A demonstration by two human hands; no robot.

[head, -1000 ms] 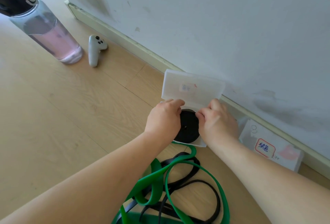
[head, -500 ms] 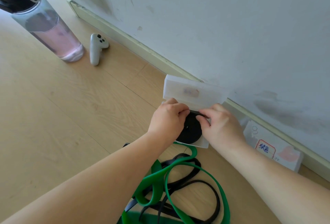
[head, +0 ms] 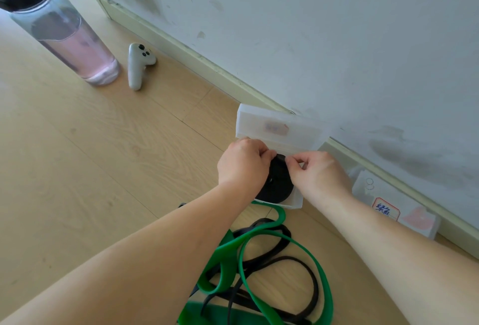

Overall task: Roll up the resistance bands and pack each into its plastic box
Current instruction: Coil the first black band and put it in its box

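We see both hands meeting on the rolled black band (head: 278,185), a tight coil standing on edge inside the open plastic box (head: 296,202). The left hand (head: 242,165) has its fingers curled over the coil's upper left edge, clasping it. The right hand (head: 318,174) pinches the top of the coil between thumb and forefinger, its other fingers tucked in. The fingertips of the two hands nearly touch above the roll. Just beyond the grip, the box's translucent lid (head: 280,128) stands raised in front of the wall (head: 337,39); its label is too blurred for us to read. Below the grip, nearer to us, a green band (head: 260,240) lies in loose loops on the wooden floor (head: 103,156), tangled with a loose black band (head: 315,280). One green loop lies just beside the box's near edge. To the right of the grip, past the right wrist, a second plastic box (head: 414,217) lies closed against the skirting board (head: 181,47) and bears a red-framed label with blue writing. Far to the left of the grip we find a water bottle (head: 67,39) holding pink liquid and, just beside it, a white controller (head: 137,68).
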